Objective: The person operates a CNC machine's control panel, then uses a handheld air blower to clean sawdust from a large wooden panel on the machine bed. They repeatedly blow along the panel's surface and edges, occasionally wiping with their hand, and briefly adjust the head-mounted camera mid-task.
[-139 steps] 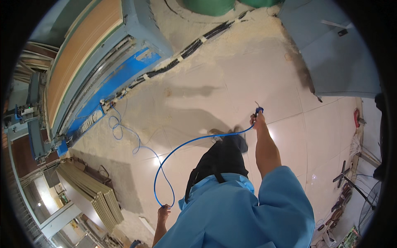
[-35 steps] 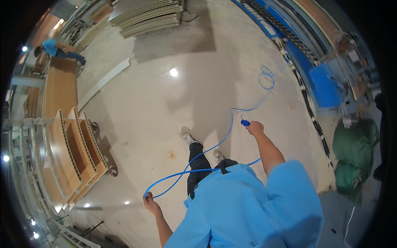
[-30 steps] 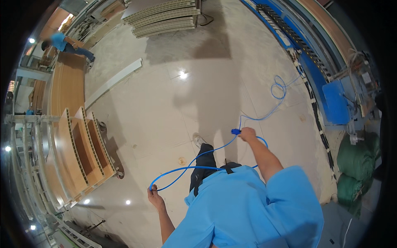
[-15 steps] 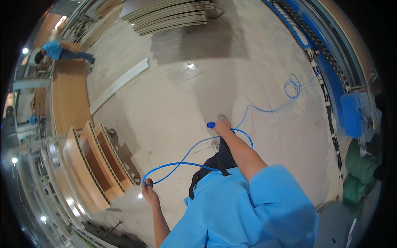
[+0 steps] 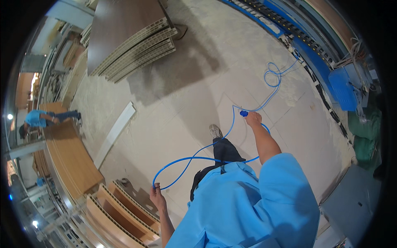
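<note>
My right hand (image 5: pixel 254 119), out in front to the right, is closed around a small blue air gun (image 5: pixel 244 113). A thin blue hose (image 5: pixel 194 157) runs from that side past my waist and bends round in a wide loop. At the loop's left end, my left hand (image 5: pixel 157 198) pinches the hose. From there the hose crosses itself, passes near my foot, and trails over the floor to a loose coil by the blue machine (image 5: pixel 308 71) at the right.
A stack of brown boards (image 5: pixel 128 31) stands far left of centre. A white strip (image 5: pixel 115 132) lies on the floor. Wooden panels (image 5: pixel 71 155) and grooved-edge pieces (image 5: pixel 124 211) are at the left, where a person (image 5: pixel 37 118) in blue works. Green sacks (image 5: pixel 366 128) sit at the right.
My view has turned and moved forward; the board stack looks nearer. My right hand has reached further out to the right with the air gun. My left hand still pinches the hose.
</note>
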{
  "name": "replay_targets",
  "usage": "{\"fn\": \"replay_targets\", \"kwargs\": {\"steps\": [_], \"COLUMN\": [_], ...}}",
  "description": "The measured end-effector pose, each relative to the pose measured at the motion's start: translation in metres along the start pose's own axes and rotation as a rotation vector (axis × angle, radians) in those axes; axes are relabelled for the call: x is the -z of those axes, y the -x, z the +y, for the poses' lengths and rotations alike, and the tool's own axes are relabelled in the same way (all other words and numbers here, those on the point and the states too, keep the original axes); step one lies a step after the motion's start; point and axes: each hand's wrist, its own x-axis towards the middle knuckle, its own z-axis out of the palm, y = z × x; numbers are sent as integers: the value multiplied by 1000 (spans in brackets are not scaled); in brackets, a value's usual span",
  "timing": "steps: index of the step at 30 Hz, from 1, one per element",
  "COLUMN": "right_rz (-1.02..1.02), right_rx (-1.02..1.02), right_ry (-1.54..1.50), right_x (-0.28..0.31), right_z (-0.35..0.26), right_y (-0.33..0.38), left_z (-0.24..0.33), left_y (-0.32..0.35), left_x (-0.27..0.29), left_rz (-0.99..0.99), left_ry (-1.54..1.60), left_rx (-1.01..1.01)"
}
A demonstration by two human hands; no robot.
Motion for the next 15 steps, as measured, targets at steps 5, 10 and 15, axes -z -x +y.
{"fn": "replay_targets", "kwargs": {"steps": [5,10,15], "right_rz": [84,-266,-370], "right_rx": [75,574,421], "right_ry": [-202,-498,-1177], "right_x": [51,112,158], "right_z": [-31,-59,-6], "right_y": [-28,-3,156], "left_z": [31,34,-7], "left_y": [-87,-138,-154], "left_x": [-48,-93,-82], "left_rz": [-258,-620,-1021], "left_ry": [-141,-554,-928], "left_rx": [-17,-191,-417]}}
